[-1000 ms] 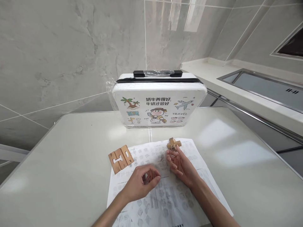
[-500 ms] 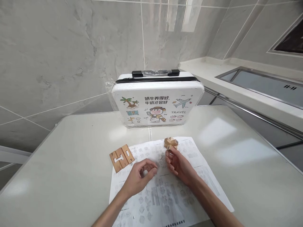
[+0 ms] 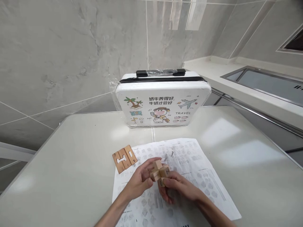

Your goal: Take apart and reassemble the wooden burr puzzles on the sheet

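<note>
Above the paper sheet, a light wooden burr puzzle (image 3: pixel 159 171) with crossing blocks is held between my two hands. My right hand (image 3: pixel 178 186) pinches its lower right block, the thumb on top and the other fingers curled beneath. My left hand (image 3: pixel 140 181) closes round the puzzle's left side, fingers behind it and thumb at its near left edge. Handwritten marks show on two of the block ends. To the left lie flat wooden slats (image 3: pixel 124 158) side by side, with cut-out slots and handwritten numbers; they overlap the sheet's edge.
The printed instruction sheet (image 3: pixel 189 164) lies under my hands on a pale table (image 3: pixel 78 164). A white case (image 3: pixel 165 94) with cartoon prints and plastic wrap stands at the back against the tiled wall. A counter with a sink (image 3: pixel 262 82) is at the right.
My right hand has lifted the puzzle off the far part of the sheet and brought it nearer and leftward. My left hand has closed on it. The view has shifted slightly.
</note>
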### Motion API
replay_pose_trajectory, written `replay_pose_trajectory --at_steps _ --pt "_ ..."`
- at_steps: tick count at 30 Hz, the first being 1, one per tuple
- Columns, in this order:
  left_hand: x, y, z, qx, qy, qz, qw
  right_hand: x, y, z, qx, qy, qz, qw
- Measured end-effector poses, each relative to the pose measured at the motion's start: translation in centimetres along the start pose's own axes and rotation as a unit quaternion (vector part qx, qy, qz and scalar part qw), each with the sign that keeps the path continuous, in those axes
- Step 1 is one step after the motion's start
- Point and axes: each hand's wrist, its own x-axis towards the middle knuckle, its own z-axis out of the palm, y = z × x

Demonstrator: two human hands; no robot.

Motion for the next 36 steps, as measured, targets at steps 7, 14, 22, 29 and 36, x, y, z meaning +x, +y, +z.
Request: replay_pose_trajectory --at_steps 7,14,22,29,36 --pt "-0.2 -0.4 -0.4 -0.053 0.01 -0.041 0.998 0.4 -0.3 0.5 -0.001 -0.026 -0.015 1.0" --pt "-0.3 -1.0 -0.8 -0.01 0.086 -0.025 0.996 0.9 -0.2 0.8 -0.072 0.087 -0.024 0.993" --pt "-0.2 -1.4 -0.4 0.119 0.189 0.017 0.975 1.6 2.9 0.4 -0.284 0.277 -0.144 0.906" --pt "0.1 -1.5 -0.3 0.135 0.217 0.012 0.967 1.7 2.1 0.3 -0.183 0.248 -0.132 0.942" --pt "0.5 -1.2 0.1 0.117 0.244 0.02 0.962 1.5 2.3 0.4 -0.153 0.255 -0.132 0.946"
